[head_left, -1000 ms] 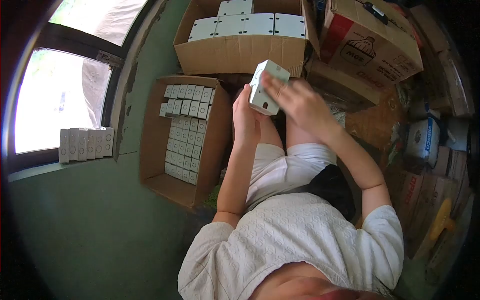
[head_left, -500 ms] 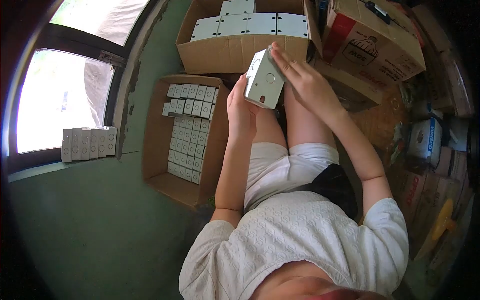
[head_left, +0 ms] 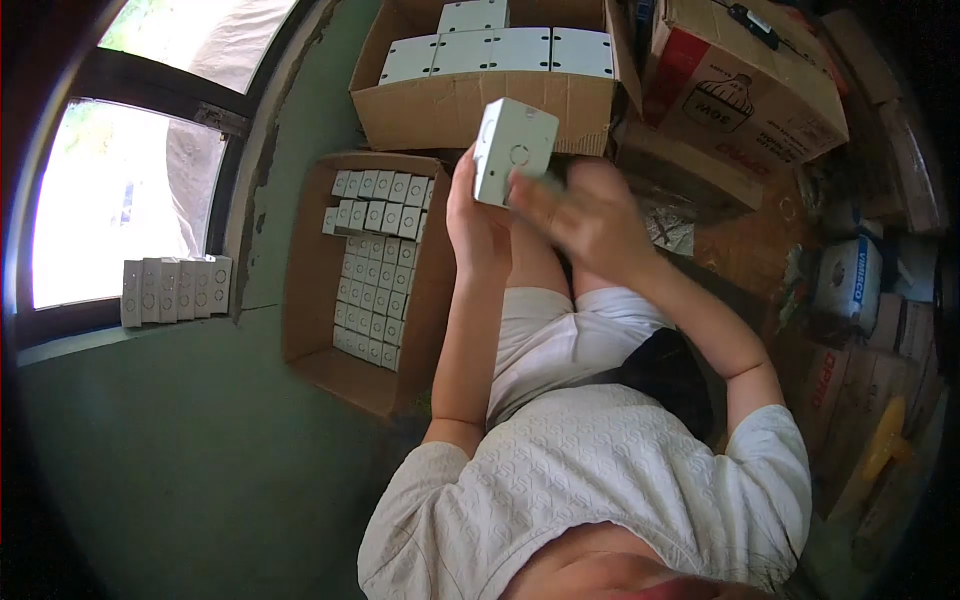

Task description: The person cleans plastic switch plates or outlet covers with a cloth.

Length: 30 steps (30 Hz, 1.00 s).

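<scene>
A white rectangular box (head_left: 517, 152) with round knockout marks is held tilted above my knees. My left hand (head_left: 477, 220) grips its left side and lower end. My right hand (head_left: 590, 220), smeared by motion, is at the lower right of the box; its fingertips are near or on the box's face, and contact cannot be made out. An open carton (head_left: 420, 330) at the left holds many small white boxes (head_left: 375, 270) in rows. Another open carton (head_left: 480, 110), ahead, holds several larger white boxes (head_left: 490, 50).
A row of white boxes (head_left: 175, 290) stands on the window sill (head_left: 70, 338) at the left. A closed carton (head_left: 750, 95) with a bulb print is at the upper right, a black device (head_left: 753, 25) on top. More cartons and a yellow object (head_left: 884, 438) are at the right.
My right hand has moved down from the top right edge of the box toward its lower end. The box has shifted slightly left and turned, with its marked face more toward the camera.
</scene>
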Each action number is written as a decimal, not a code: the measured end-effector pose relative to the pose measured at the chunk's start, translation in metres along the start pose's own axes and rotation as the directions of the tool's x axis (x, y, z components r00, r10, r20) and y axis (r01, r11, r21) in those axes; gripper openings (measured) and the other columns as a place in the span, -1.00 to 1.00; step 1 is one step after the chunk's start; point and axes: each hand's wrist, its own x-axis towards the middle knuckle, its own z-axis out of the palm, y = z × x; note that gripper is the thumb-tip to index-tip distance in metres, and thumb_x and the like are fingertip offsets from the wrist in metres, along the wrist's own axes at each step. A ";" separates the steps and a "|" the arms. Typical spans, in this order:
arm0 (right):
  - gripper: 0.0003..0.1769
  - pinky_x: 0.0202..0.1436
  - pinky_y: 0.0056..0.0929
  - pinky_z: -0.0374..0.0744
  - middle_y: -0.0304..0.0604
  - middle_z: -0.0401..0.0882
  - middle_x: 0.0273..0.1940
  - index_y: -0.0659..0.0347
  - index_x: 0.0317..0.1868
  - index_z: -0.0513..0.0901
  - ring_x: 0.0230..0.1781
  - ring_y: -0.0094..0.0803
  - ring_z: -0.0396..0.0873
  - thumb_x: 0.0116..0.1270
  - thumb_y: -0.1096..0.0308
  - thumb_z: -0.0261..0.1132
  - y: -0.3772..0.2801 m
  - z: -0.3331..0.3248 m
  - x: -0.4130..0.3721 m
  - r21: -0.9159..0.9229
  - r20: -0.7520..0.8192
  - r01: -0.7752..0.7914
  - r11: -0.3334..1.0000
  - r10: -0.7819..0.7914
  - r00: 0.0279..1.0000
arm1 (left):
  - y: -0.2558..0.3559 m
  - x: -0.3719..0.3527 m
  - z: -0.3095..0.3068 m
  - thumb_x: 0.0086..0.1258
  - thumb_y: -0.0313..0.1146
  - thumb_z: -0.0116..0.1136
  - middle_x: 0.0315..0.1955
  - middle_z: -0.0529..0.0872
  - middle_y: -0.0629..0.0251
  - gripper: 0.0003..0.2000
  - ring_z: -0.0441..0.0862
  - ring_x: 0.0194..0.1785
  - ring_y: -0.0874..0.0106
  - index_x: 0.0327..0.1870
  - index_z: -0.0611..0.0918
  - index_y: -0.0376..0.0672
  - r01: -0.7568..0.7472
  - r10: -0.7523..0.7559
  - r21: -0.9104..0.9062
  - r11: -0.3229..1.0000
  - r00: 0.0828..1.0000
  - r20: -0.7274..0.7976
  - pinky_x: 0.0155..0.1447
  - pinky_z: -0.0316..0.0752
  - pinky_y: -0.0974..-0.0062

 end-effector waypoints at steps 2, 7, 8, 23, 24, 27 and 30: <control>-0.28 -0.31 -0.63 0.62 -0.48 0.34 0.50 -0.04 0.42 0.51 -0.31 -0.51 0.59 0.17 0.48 0.24 -0.009 -0.006 -0.004 0.201 0.065 0.226 0.953 -0.243 0.968 | 0.000 0.005 -0.003 0.63 -0.12 -0.13 0.04 0.63 0.37 -0.60 0.59 0.03 0.55 0.29 0.51 -0.16 -0.035 0.036 -0.042 0.998 0.999 0.013 0.03 0.54 0.55; -0.39 -0.17 -0.45 0.64 -0.19 0.46 0.41 0.11 0.36 0.55 -0.23 -0.39 0.61 0.25 0.37 0.30 0.001 0.002 -0.004 0.518 -0.134 -0.020 0.855 0.104 0.985 | -0.001 -0.006 -0.001 0.63 -0.17 -0.05 0.06 0.64 0.30 -0.63 0.59 0.08 0.55 0.26 0.53 -0.21 -0.193 0.196 0.080 0.978 0.980 -0.025 0.08 0.53 0.56; -0.45 -0.12 -0.39 0.64 -0.08 0.54 0.34 0.17 0.33 0.57 -0.21 -0.35 0.62 0.32 0.28 0.31 0.001 0.001 -0.001 0.708 -0.215 -0.083 0.702 0.326 0.921 | -0.002 -0.008 -0.001 0.62 -0.23 0.01 0.06 0.66 0.27 -0.67 0.60 0.08 0.55 0.23 0.56 -0.23 -0.249 0.251 0.095 0.964 0.968 -0.009 0.07 0.53 0.57; -0.36 -0.41 -0.61 0.48 -0.37 0.60 -0.30 0.10 -0.02 0.65 -0.41 -0.68 0.55 0.25 -0.31 0.38 0.021 -0.025 0.004 0.705 0.703 -0.560 -0.434 0.531 0.473 | -0.027 -0.014 -0.007 0.00 -0.39 0.60 0.40 0.39 -0.06 -0.04 0.43 0.42 0.14 0.45 0.24 -0.27 -0.722 0.484 0.610 0.326 0.682 0.548 0.40 0.44 0.17; -0.38 -0.31 -0.53 0.54 -0.40 0.59 -0.31 0.17 0.02 0.67 -0.42 -0.59 0.57 0.29 -0.23 0.40 0.031 -0.016 -0.001 0.694 0.709 -0.600 -0.398 0.520 0.476 | -0.025 -0.016 -0.006 0.00 -0.39 0.60 0.37 0.44 -0.05 -0.08 0.47 0.39 0.15 0.43 0.27 -0.26 -0.644 0.403 0.674 0.361 0.760 0.510 0.40 0.44 0.20; -0.40 -0.24 -0.46 0.59 -0.26 0.62 -0.23 0.30 0.08 0.64 -0.32 -0.46 0.63 0.34 -0.09 0.42 0.032 -0.002 -0.003 0.832 0.229 -0.523 0.184 0.744 0.627 | -0.017 -0.015 -0.006 -0.04 -0.44 0.56 0.30 0.56 0.02 -0.14 0.58 0.31 0.17 0.37 0.34 -0.17 -0.597 0.365 0.741 0.309 0.793 0.487 0.36 0.48 0.26; -0.48 -0.13 -0.31 0.63 -0.09 0.58 -0.05 0.26 0.15 0.62 -0.12 -0.22 0.64 0.24 0.18 0.44 0.022 -0.018 -0.001 0.598 -0.061 -0.443 0.668 0.589 0.806 | -0.012 -0.012 -0.010 -0.09 -0.42 0.54 0.32 0.56 0.12 -0.15 0.62 0.25 0.15 0.36 0.40 -0.10 -0.652 0.424 0.755 0.063 0.703 0.571 0.29 0.55 0.24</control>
